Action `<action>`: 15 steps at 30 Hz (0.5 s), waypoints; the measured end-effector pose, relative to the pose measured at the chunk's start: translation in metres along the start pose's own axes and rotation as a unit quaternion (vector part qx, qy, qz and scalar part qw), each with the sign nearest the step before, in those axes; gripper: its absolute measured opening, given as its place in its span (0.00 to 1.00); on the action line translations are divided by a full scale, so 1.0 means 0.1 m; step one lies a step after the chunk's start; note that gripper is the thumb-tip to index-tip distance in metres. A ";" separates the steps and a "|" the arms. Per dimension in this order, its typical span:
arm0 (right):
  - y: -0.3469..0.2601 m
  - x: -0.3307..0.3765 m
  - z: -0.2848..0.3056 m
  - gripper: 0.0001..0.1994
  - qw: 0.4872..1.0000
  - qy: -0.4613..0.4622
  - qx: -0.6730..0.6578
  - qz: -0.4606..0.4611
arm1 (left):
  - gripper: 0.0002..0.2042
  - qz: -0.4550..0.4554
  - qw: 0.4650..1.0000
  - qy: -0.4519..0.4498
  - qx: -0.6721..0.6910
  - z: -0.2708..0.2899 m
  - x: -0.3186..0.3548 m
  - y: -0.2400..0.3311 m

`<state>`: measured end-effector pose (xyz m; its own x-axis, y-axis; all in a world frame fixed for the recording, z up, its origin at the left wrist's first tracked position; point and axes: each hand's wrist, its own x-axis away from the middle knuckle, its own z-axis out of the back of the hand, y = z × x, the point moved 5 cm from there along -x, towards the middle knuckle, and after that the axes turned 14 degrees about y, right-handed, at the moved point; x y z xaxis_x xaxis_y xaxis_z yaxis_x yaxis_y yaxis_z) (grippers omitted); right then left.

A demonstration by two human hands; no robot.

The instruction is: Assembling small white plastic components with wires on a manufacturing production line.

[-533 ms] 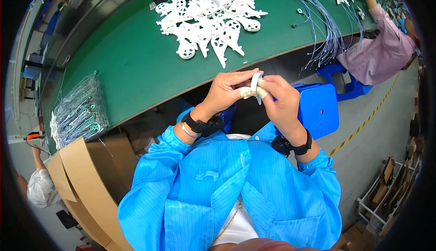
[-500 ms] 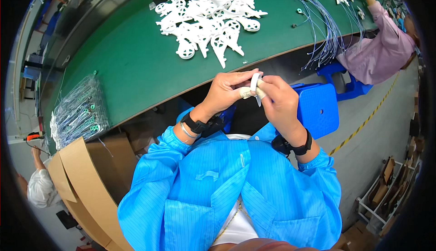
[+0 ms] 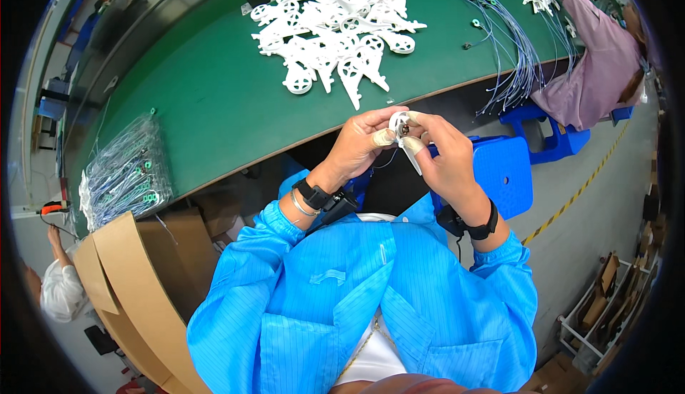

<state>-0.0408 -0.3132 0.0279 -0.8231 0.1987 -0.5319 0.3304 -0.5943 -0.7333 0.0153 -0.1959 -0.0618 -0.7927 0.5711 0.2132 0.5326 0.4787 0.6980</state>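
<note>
In front of my chest, both hands grip one white plastic part, a round head (image 3: 397,120) with a tapering arm pointing down. A small dark, coppery piece sits inside the round head. My left hand (image 3: 357,146) pinches the head from the left with thumb and fingers. My right hand (image 3: 448,157) closes on it from the right, its thumb against the tapering arm. Pale covers wrap some of my fingertips. A thin wire (image 3: 389,162) hangs below the part near my left thumb. Just beyond my hands lies a heap of similar white plastic parts (image 3: 349,27) on the green table.
The green table (image 3: 214,116) runs across in front. A bag of wired pieces (image 3: 132,173) lies at its left, above a cardboard box (image 3: 143,280). Wire bundles (image 3: 517,59) hang over the right edge, near a person in pink (image 3: 589,52). A blue stool (image 3: 504,176) stands right.
The white part has turned in my hands, from edge-on to showing its round head and the dark piece inside. A thin wire now shows below it.
</note>
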 end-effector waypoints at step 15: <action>0.14 -0.15 -0.06 0.09 0.973 -0.202 0.112 0.007 | 0.28 -0.067 0.995 -0.002 -0.075 0.00 0.02 0.08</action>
<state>-0.0212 -0.3196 0.0226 -0.9485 -0.1055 -0.2986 0.2710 -0.7583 -0.5929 0.0183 -0.1908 -0.0562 -0.8520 0.5120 0.1093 0.3723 0.4457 0.8141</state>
